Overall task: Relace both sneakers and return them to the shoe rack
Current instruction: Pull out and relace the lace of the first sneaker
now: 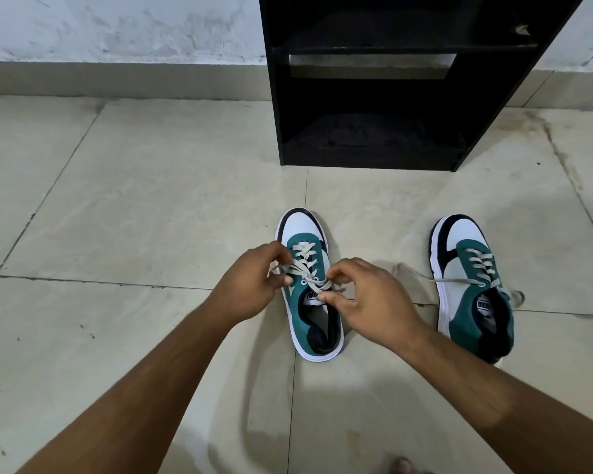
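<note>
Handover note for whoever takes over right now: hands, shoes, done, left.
Left hand: pinching one lace end of the left sneaker.
Right hand: pinching the other lace end over the same shoe's tongue.
Left sneaker: on the floor in front of the shoe rack, laced up through its eyelets, ends crossed, not yet knotted.
Right sneaker: on the floor beside it, apart; laced, ends lying loose to both sides, untied.
Done: both look laced.
Left: tie both, put both on the rack.
</note>
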